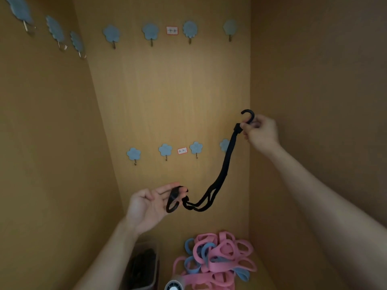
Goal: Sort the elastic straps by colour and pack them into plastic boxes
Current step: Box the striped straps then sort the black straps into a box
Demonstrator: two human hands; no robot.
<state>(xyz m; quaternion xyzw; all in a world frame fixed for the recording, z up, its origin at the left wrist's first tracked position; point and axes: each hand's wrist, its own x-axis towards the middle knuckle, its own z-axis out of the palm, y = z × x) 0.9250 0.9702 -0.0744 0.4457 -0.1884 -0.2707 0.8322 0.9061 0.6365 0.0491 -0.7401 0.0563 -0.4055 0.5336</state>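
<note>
Head view: the right hand [260, 130] holds a pinch grip on the upper hook of the black strap [226, 164]. The strap slants down-left to the left hand [150, 206], whose near-straight fingers carry the lower hook. The plastic box [144, 266] lies just below the left hand, the nearer one.

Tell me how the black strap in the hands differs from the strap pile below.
The black strap is one dark piece; the pile mixes pink and blue bands. The black strap hangs in the air between the right hand, pinching its hook end, and the fingers of the left hand; the pile lies tangled on the cabinet floor. The black strap has a hook; none shows in the pile. Both are outside the plastic box.
</note>
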